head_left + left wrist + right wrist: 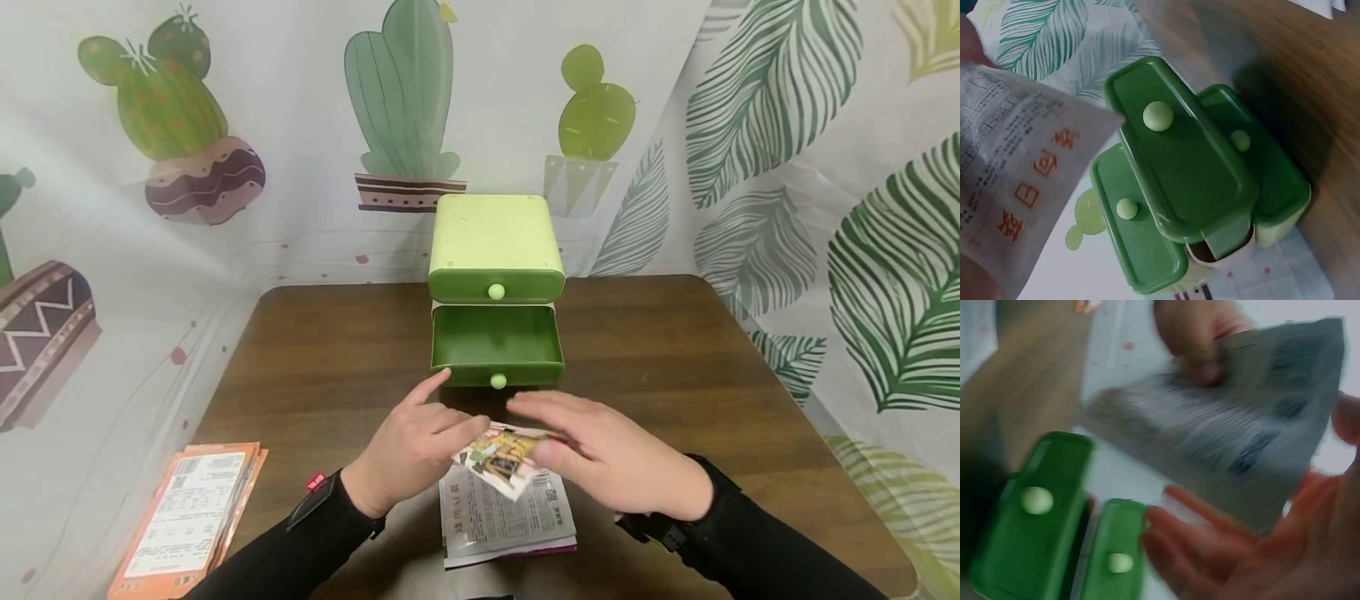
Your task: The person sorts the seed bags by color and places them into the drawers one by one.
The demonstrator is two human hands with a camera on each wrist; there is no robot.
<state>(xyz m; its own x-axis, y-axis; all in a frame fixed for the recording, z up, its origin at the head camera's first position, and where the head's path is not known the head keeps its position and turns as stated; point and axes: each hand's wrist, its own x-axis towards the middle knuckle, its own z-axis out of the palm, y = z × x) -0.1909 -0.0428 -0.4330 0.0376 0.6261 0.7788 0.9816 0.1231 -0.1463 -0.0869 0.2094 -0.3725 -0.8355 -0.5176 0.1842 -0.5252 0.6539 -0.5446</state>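
Note:
My left hand (416, 442) pinches a flat printed packet (497, 458) between thumb and fingers, its colourful front facing up in the head view. One finger points out toward the open drawer of the green cabinet. At the packet's other side is my right hand (600, 454), fingers fairly straight and thumb by the edge. The right wrist view shows those fingers (1191, 540) stretched along the packet's lower side. The packet's pale back (1029, 162), with red characters, fills the left of the left wrist view. Beneath both hands, silver-backed packets (510, 529) lie on the table.
A small cabinet (491, 229) with a pale green top stands at the table's back. Its middle drawer (532, 373) is pulled out, while the drawers above and below (1282, 169) are closed. Orange packets (187, 512) with white labels lie at the left table edge. Patterned cloth hangs behind.

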